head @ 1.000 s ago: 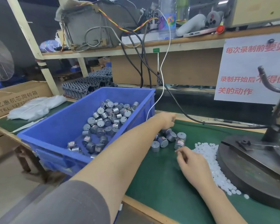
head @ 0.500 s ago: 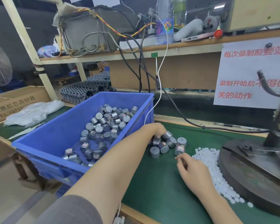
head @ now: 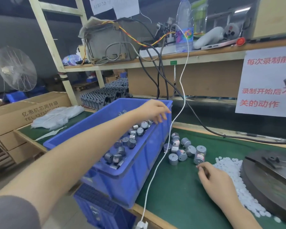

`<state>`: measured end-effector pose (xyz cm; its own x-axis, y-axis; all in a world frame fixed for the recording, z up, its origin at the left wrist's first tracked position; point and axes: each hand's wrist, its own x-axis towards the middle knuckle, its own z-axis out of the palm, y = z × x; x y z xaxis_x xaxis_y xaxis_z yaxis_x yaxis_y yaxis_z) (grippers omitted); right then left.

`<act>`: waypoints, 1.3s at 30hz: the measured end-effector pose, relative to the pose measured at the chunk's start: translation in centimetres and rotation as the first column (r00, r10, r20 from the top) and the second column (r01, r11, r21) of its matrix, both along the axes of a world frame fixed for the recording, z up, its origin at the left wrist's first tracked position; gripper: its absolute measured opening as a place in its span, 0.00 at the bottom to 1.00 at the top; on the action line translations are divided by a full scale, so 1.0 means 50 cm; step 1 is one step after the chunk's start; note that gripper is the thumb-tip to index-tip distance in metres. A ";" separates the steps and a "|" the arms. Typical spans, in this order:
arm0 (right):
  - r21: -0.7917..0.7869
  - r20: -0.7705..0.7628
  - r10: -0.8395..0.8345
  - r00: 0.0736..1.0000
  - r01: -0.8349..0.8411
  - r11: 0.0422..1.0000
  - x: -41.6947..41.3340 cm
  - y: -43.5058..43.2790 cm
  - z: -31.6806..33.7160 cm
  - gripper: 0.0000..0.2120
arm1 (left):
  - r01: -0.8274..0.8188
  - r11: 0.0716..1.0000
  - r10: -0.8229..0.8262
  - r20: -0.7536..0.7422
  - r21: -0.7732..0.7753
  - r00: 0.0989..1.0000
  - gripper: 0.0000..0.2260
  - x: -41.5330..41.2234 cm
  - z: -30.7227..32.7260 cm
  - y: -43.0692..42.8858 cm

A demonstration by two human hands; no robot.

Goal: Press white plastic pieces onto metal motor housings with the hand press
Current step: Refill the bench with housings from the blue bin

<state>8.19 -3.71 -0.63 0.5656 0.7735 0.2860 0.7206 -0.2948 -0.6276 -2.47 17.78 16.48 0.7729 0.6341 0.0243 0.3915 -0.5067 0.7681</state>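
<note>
My left hand [head: 153, 111] hangs over the far end of the blue bin [head: 139, 171], fingers loose and holding nothing. Shiny grey round motor housings [head: 130, 141] lie in the bin — more sit on the green mat [head: 177, 192] beside it. My right hand [head: 216, 180] curls near them; I cannot tell if it pinches anything. White plastic pieces [head: 229, 169] pile by the hand press [head: 271, 177] — mostly cut off.

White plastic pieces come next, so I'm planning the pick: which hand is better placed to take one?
Right, probably. The right hand is just beside the pile of white plastic pieces; the left hand is over the blue bin, beyond the loose motor housings.
</note>
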 end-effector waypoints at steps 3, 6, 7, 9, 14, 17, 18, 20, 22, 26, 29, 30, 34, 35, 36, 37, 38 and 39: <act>-0.012 0.006 -0.006 1.000 0.006 1.000 0.001 0.002 0.003 0.04 | -0.235 0.969 0.233 0.032 0.080 0.972 0.06 -0.099 -0.020 0.057; -0.001 -0.011 -0.018 1.000 0.018 1.000 0.000 -0.001 0.005 0.04 | -0.181 0.966 0.255 -0.601 0.182 0.757 0.26 -0.211 -0.092 0.107; 0.005 -0.011 -0.019 1.000 0.019 1.000 -0.002 -0.001 0.004 0.04 | -0.196 0.975 0.208 -0.740 0.104 0.640 0.35 -0.242 -0.116 0.116; 0.003 -0.005 -0.016 1.000 0.016 1.000 -0.004 0.001 0.004 0.04 | -0.243 0.970 0.151 -0.818 0.015 0.554 0.45 -0.274 -0.145 0.126; -0.013 -0.019 -0.031 0.999 0.030 0.999 0.002 0.005 0.002 0.04 | -0.211 0.977 0.120 -0.833 0.003 0.540 0.38 -0.248 -0.171 0.120; -0.017 -0.018 -0.023 1.000 0.022 1.000 0.000 0.006 0.002 0.04 | -0.164 0.986 0.105 -0.826 0.015 0.553 0.26 -0.238 -0.183 0.116; -0.021 -0.018 -0.022 1.000 0.021 1.000 0.000 0.006 0.002 0.04 | -0.151 0.988 0.105 -0.819 0.022 0.563 0.23 -0.236 -0.185 0.115; -0.028 -0.017 -0.025 1.000 0.024 0.999 0.002 0.007 0.003 0.04 | -0.131 0.991 0.095 -0.807 0.022 0.583 0.18 -0.232 -0.188 0.109; -0.028 -0.015 -0.022 1.000 0.022 0.999 0.001 0.005 0.004 0.04 | -0.136 0.991 0.098 -0.793 0.019 0.602 0.16 -0.231 -0.188 0.103; -0.033 -0.011 -0.019 1.000 0.019 0.999 0.000 0.003 0.006 0.05 | -0.205 0.977 0.085 -0.780 -0.057 0.621 0.18 -0.235 -0.176 0.088; -0.042 -0.009 -0.016 1.000 0.016 0.999 0.001 0.003 0.005 0.05 | -0.240 0.963 0.062 -0.773 -0.119 0.632 0.19 -0.241 -0.170 0.081; -0.044 -0.012 -0.017 1.000 0.016 0.999 0.001 0.002 0.005 0.05 | -0.250 0.960 0.067 -0.767 -0.125 0.638 0.19 -0.242 -0.171 0.080; -0.041 -0.019 -0.015 1.000 0.014 0.999 0.003 0.001 0.004 0.04 | -0.280 0.955 0.110 -0.751 -0.103 0.651 0.19 -0.234 -0.180 0.073; -0.039 -0.020 -0.013 1.000 0.013 0.999 0.003 0.002 0.003 0.04 | -0.279 0.955 0.112 -0.755 -0.097 0.647 0.19 -0.232 -0.181 0.070; -0.038 -0.020 -0.015 1.000 0.014 0.999 0.003 0.002 0.002 0.04 | -0.274 0.957 0.112 -0.759 -0.092 0.642 0.18 -0.229 -0.180 0.067; -0.036 -0.018 -0.021 1.000 0.021 0.999 0.004 0.002 0.001 0.04 | -0.269 0.959 0.107 -0.761 -0.092 0.640 0.18 -0.226 -0.178 0.064; -0.032 -0.015 -0.029 0.999 0.028 0.999 0.005 0.003 0.000 0.04 | -0.264 0.960 0.101 -0.760 -0.096 0.642 0.16 -0.224 -0.175 0.062; -0.027 -0.013 -0.034 0.999 0.034 0.999 0.007 0.003 -0.001 0.04 | -0.264 0.959 0.098 -0.754 -0.103 0.649 0.14 -0.223 -0.173 0.061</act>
<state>8.52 -3.55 -0.67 0.5954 0.7609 0.2580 0.7016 -0.3359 -0.6285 -13.62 20.82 7.84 0.3516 0.6904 -0.6322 0.9359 -0.2433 0.2548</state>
